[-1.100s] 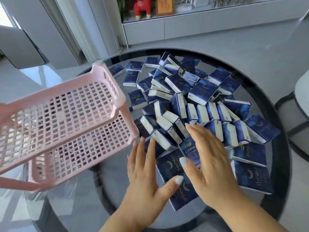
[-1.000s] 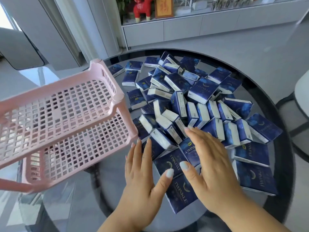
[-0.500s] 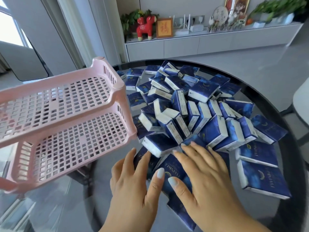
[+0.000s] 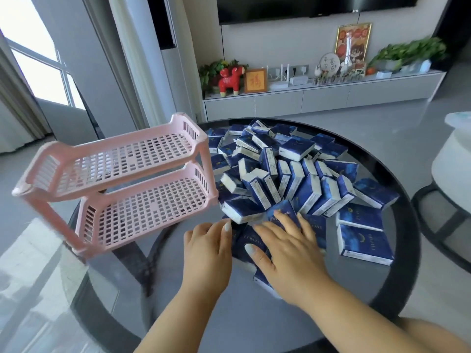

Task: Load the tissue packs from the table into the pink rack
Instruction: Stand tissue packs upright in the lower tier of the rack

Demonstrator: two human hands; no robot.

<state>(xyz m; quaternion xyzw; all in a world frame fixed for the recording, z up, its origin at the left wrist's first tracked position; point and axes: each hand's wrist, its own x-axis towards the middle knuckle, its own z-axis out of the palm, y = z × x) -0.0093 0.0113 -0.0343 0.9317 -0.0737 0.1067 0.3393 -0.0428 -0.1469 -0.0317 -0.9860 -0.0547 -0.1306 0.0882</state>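
Observation:
A heap of several dark blue tissue packs point(image 4: 285, 174) covers the round glass table point(image 4: 397, 250). The pink two-tier rack point(image 4: 122, 184) stands at the table's left edge, and both its slotted shelves hold nothing. My left hand point(image 4: 206, 253) lies flat with straight fingers at the near edge of the heap, its fingertips against a flat pack point(image 4: 244, 238). My right hand point(image 4: 288, 245) lies spread, palm down, on the near flat packs. Neither hand grips anything.
A long white cabinet point(image 4: 318, 98) with a red toy figure point(image 4: 229, 81), frames and plants runs along the far wall under a dark screen. A white round stool point(image 4: 451, 171) with a black frame stands right of the table. Grey floor lies all around.
The view has tilted up, so the far wall now shows. Both hands have drawn back toward me along the near packs. The rack stands in the same place.

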